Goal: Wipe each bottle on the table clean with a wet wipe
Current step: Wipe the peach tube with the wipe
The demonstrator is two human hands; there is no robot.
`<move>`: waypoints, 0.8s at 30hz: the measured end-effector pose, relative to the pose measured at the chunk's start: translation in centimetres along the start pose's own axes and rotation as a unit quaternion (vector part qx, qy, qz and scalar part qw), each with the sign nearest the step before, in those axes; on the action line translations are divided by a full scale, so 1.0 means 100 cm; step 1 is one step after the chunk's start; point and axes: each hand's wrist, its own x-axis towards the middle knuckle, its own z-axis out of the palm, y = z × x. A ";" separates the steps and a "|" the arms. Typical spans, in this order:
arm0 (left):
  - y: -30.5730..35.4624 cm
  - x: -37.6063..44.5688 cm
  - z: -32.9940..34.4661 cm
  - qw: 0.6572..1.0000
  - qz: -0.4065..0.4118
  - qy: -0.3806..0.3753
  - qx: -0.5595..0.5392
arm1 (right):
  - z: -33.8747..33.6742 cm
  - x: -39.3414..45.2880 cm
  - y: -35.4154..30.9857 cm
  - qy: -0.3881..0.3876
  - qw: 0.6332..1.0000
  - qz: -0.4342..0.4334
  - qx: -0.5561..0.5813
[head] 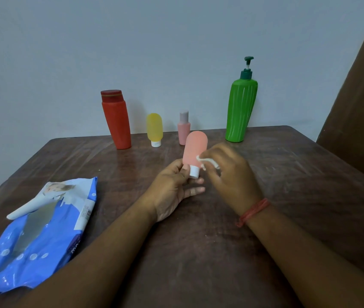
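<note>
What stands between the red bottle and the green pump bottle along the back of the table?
In the head view, the yellow tube and the small pink bottle stand between the red bottle and the green pump bottle.

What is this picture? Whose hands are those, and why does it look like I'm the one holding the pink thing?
There is no machine here, only a person. The camera sits on the person's head and looks down, so you see both arms as if they were yours.

The left hand pinches a peach squeeze bottle near its white cap, with the cap pointing down. The right hand holds a white wet wipe against the bottle to clean it.

On the brown wooden table, by the wall, stand four more bottles: a red bottle, a small yellow squeeze bottle, a small pink bottle and a tall green pump bottle. On the left lies a blue pack of wet wipes, its flap open.
</note>
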 end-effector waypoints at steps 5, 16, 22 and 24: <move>-0.001 0.001 -0.002 1.000 0.004 0.007 0.007 | 0.003 -0.007 -0.006 -0.048 0.998 -0.040 0.015; -0.003 0.003 -0.002 1.000 0.001 0.009 0.003 | 0.005 0.000 0.002 0.042 0.998 0.049 0.028; -0.001 0.003 -0.006 1.000 -0.001 -0.012 -0.001 | 0.005 -0.005 0.001 0.012 0.997 0.044 0.054; -0.004 0.003 -0.004 0.999 0.002 -0.031 0.039 | 0.003 0.001 0.006 0.079 0.991 0.092 0.052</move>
